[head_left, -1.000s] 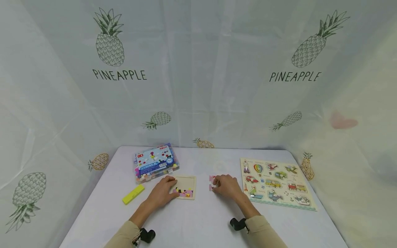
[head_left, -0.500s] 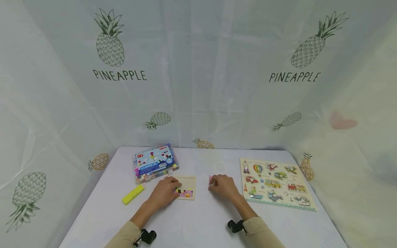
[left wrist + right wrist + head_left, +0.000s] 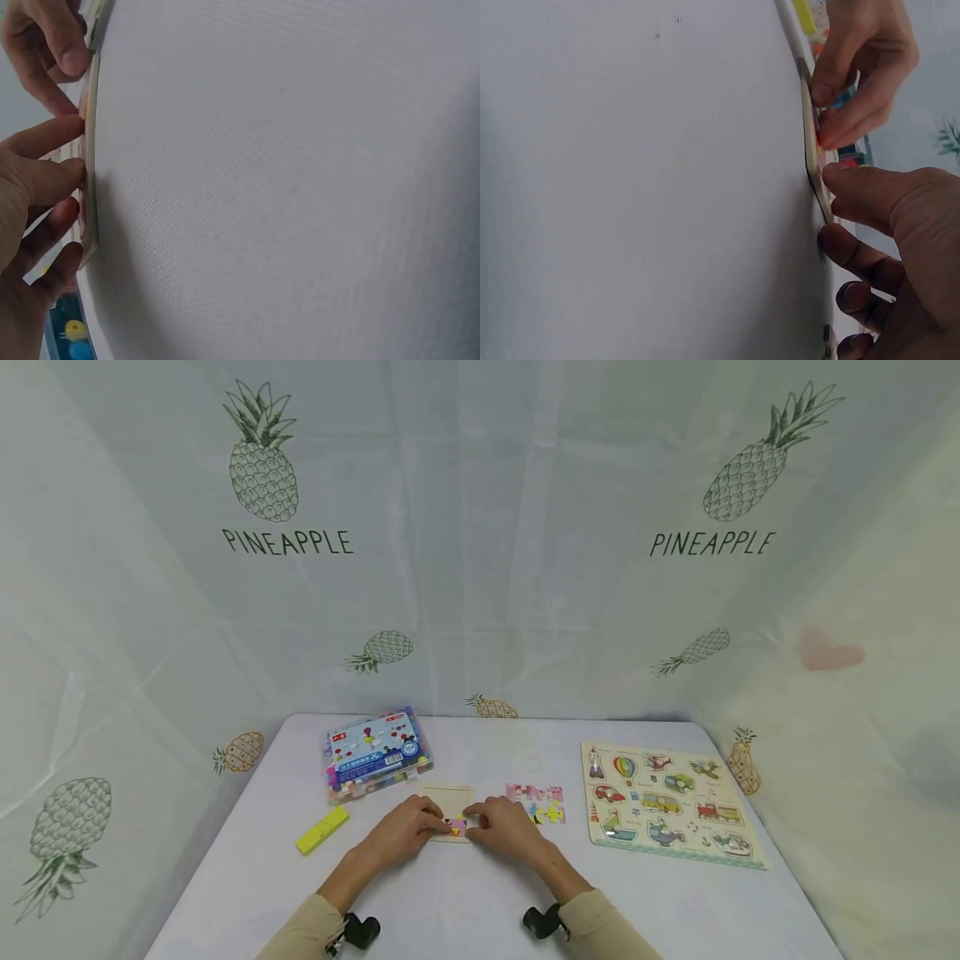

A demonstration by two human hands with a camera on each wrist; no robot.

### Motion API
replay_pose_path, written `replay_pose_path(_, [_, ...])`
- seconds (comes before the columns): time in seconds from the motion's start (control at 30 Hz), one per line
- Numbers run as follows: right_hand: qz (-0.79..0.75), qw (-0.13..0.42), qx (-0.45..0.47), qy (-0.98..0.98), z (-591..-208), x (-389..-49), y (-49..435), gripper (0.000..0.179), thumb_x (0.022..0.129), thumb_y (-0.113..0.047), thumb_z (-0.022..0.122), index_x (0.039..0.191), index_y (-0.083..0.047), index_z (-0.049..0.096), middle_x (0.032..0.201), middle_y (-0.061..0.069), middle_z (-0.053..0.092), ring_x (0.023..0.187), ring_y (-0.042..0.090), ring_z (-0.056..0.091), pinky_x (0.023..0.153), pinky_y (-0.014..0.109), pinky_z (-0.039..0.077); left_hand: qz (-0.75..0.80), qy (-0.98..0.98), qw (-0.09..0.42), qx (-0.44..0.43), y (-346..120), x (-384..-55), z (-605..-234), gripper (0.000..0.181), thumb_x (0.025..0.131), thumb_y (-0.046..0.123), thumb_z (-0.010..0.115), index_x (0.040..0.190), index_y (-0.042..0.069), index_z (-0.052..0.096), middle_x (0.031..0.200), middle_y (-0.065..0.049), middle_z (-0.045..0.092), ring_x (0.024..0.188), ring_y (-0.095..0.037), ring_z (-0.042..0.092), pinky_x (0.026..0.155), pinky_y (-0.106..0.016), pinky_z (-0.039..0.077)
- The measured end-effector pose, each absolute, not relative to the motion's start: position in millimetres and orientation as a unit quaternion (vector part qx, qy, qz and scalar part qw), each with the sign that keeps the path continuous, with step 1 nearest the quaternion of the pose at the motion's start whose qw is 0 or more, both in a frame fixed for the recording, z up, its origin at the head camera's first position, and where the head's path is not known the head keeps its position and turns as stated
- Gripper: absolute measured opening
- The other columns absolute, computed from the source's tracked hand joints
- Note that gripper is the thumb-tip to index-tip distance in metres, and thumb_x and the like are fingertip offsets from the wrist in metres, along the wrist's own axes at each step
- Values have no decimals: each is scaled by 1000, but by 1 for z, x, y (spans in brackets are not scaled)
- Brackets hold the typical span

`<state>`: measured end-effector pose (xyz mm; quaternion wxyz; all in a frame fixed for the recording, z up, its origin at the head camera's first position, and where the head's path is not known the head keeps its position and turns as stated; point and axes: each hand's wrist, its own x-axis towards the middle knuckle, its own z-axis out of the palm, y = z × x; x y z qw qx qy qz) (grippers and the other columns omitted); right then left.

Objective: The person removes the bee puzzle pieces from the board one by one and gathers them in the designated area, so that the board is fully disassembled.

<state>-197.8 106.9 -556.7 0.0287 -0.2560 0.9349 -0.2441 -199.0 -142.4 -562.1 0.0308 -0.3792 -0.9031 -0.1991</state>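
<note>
In the head view, a small wooden puzzle tray (image 3: 450, 792) lies near the table's middle, with pink, yellow and black jigsaw pieces (image 3: 456, 828) along its lower part. My left hand (image 3: 401, 835) reaches over the tray's left side, thumb and finger touching the pieces. At the right rim is my right hand (image 3: 506, 828), thumb and forefinger apart. From the right wrist view, the right thumb (image 3: 838, 177) touches the tray near its corner; no piece shows between the fingertips. The left wrist view has left fingertips (image 3: 71, 169) resting on the tray, largely edge-on.
Several joined pink and yellow jigsaw pieces (image 3: 551, 806) lie right of the right hand. A vehicle puzzle board (image 3: 637, 783) is farther right. At back left sits a clear box of colourful beads (image 3: 378, 756), with a yellow block (image 3: 322, 829) in front of it.
My right hand has moved left from the loose pieces to the tray's right rim, uncovering them. The left thumb and fingers have shifted inward over the tray.
</note>
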Motion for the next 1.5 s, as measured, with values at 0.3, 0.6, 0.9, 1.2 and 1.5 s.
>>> replay_pose_path(0.3, [-237, 39, -249, 938, -554, -195, 98, 33, 89, -29, 75, 120, -18, 74, 73, -13, 53, 66, 4, 47, 59, 24, 38, -201, -902, 37, -381, -144, -198, -563, 22, 92, 11, 73, 109, 23, 81, 108, 5, 66, 102, -14, 57, 91, -35, 50])
replay_pose_path(0.6, [-260, 33, -256, 931, -558, -195, 94, 29, 90, -27, 74, 117, -15, 74, 72, -13, 53, 64, 3, 46, 57, 22, 38, -206, -898, 47, -386, -144, -195, -562, 21, 91, 10, 74, 107, 21, 81, 105, 4, 68, 101, -14, 58, 90, -35, 51])
replay_pose_path(0.9, [-289, 39, -226, 929, -556, -196, 92, 25, 93, -27, 72, 114, -15, 73, 74, -12, 55, 66, 4, 49, 58, 22, 41, -202, -897, 57, -389, -143, -196, -562, 19, 91, 11, 74, 107, 20, 81, 106, 5, 70, 102, -15, 60, 89, -35, 52])
replay_pose_path(1.2, [-329, 32, -204, 922, -549, -195, 88, 14, 93, -25, 72, 105, -18, 71, 72, -12, 55, 64, 4, 50, 56, 22, 42, -210, -894, 63, -392, -142, -196, -560, 17, 89, 10, 75, 103, 18, 82, 104, 5, 70, 101, -15, 61, 89, -35, 53])
replay_pose_path(1.5, [-370, 43, -201, 906, -546, -194, 87, 3, 92, -18, 71, 95, -17, 70, 73, -11, 57, 64, 4, 49, 56, 21, 41, -215, -900, 47, -376, -142, -196, -561, 18, 90, 10, 75, 105, 19, 82, 105, 6, 69, 100, -13, 60, 89, -34, 53])
